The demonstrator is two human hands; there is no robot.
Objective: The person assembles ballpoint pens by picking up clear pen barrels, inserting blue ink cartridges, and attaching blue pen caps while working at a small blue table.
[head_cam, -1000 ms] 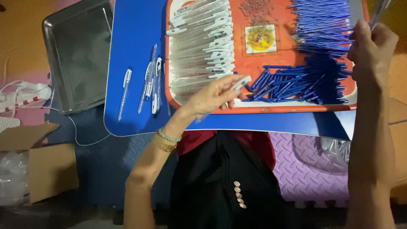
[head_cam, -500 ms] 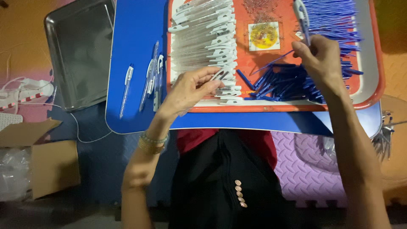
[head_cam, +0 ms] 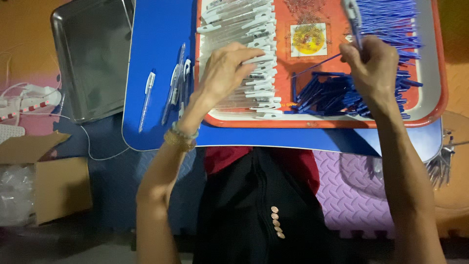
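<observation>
My left hand point(head_cam: 225, 68) rests palm down on a row of clear pen barrels with white clips point(head_cam: 246, 29) at the left of an orange tray point(head_cam: 430, 105). Whether its fingers grip a barrel is hidden. My right hand point(head_cam: 370, 63) is closed around a pen point(head_cam: 352, 22) that points up, held over a heap of blue pen caps point(head_cam: 332, 93). Thin blue refills point(head_cam: 386, 19) lie in a pile at the tray's upper right. A small heap of metal springs point(head_cam: 305, 7) sits at the top, above a yellow sticker point(head_cam: 309, 38).
The tray sits on a blue board point(head_cam: 156, 54) across my lap. Finished pens point(head_cam: 176, 83) lie on the board left of the tray. A steel tray point(head_cam: 90, 54) stands further left. A cardboard box point(head_cam: 44, 176) and a white cable point(head_cam: 29, 98) are on the floor.
My left hand moved up from the tray's front edge onto the row of barrels. My right hand came down and left with the pen, over the blue caps.
</observation>
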